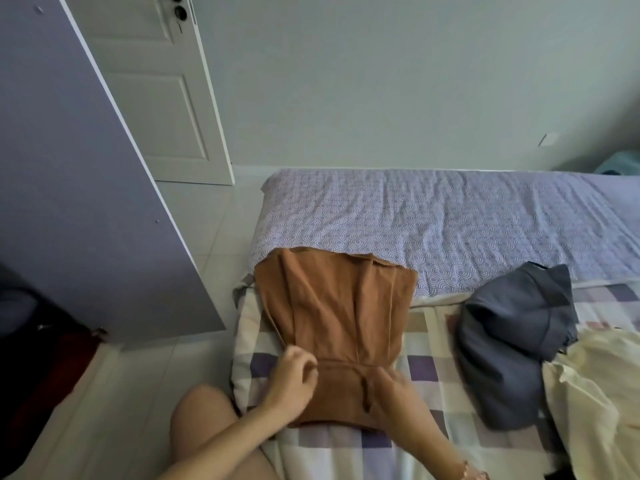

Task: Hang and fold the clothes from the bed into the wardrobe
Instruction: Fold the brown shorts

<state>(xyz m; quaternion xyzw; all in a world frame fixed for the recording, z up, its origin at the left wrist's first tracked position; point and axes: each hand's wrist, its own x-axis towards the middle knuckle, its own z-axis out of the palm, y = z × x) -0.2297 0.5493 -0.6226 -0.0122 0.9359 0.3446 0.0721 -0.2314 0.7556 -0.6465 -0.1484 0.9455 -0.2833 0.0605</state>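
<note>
A rust-brown garment (332,306) lies spread flat on the bed, its wide hem toward the far side and its waist near me. My left hand (292,375) sits at the garment's left waist edge with fingers curled, pinching the fabric there. My right hand (391,389) rests on the right part of the waist, fingers laid over the cloth. A crumpled dark grey garment (512,344) lies to the right on the bed. A pale cream garment (599,393) lies further right, partly cut off by the frame edge.
The bed has a checked blanket (429,372) near me and a purple patterned sheet (450,220) beyond. An open purple wardrobe door (86,188) stands at the left over tiled floor. A white room door (156,88) is behind it. My knee (201,420) is beside the bed.
</note>
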